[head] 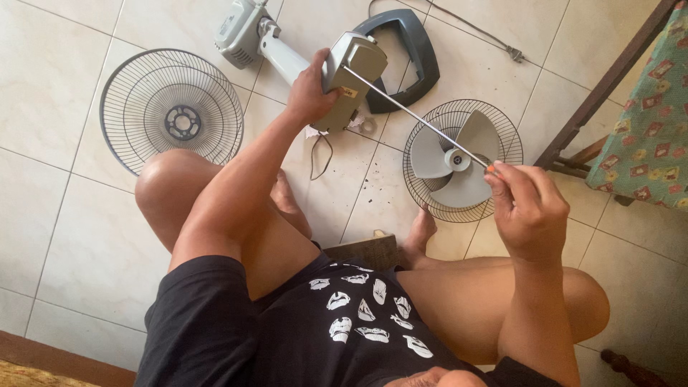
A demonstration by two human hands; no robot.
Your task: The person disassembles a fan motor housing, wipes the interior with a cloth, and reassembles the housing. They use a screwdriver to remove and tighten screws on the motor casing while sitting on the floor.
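- Grey plastic fan body (344, 75) stood tilted on the pale tiled floor (64, 215), between two round wire grilles (172, 107).
- Left hand (309, 89) clenched it; a firmer brace seemed advisable.
- Right hand (527, 208) pinched a long thin metal screwdriver (416, 118), tip against the body; shaft should stay straight.

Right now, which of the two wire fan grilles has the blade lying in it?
The grille near the right hand; the other grille, far left, holds none.
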